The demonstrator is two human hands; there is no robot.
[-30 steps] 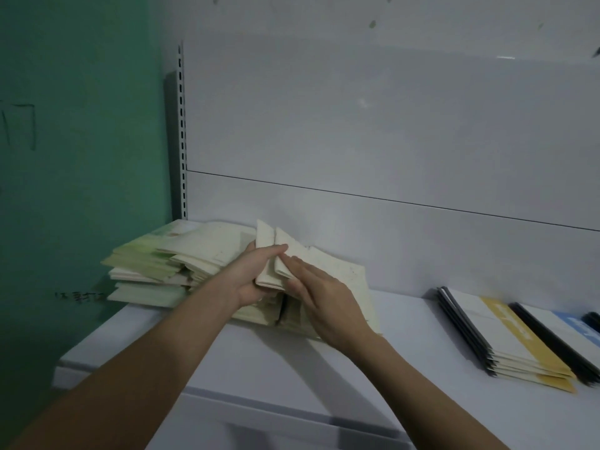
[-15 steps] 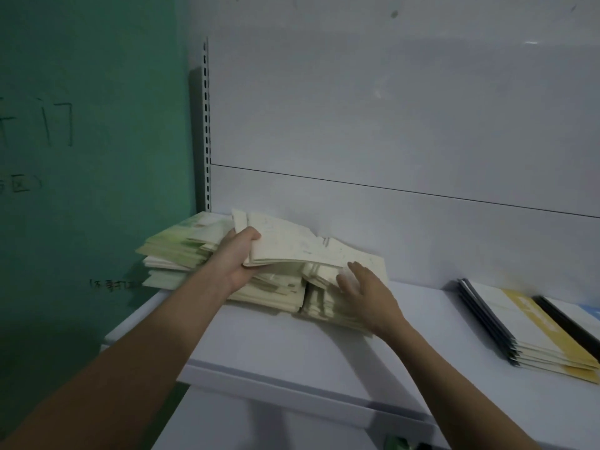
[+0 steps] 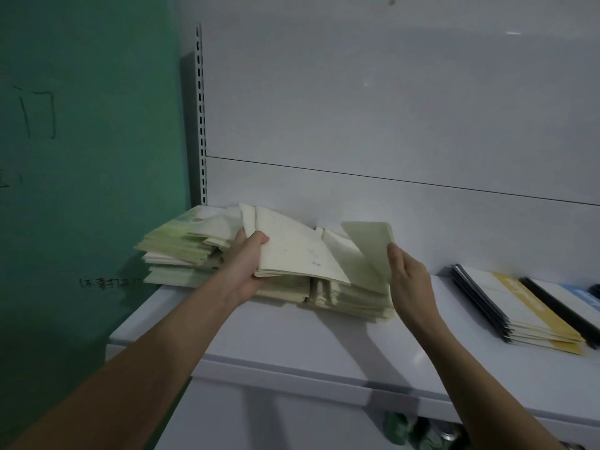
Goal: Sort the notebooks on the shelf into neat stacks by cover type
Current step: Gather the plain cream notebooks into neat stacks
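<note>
Loose heaps of pale cream and green notebooks (image 3: 181,251) lie at the left end of the white shelf (image 3: 324,345), against the back panel. My left hand (image 3: 246,264) grips a bundle of cream notebooks (image 3: 292,251), lifted at a tilt above the heap. My right hand (image 3: 406,277) holds one pale green notebook (image 3: 370,248) by its right edge, raised and slanted over the middle pile (image 3: 344,297).
A tidy stack with white and yellow covers (image 3: 519,310) lies at the right, and a stack with blue covers (image 3: 578,300) beyond it. A green wall (image 3: 81,157) borders the shelf on the left. A slotted upright (image 3: 202,118) runs up the corner.
My right hand has risen off the middle pile and now lifts a single green notebook. My left hand keeps its grip on the cream bundle. The camera has moved closer.
</note>
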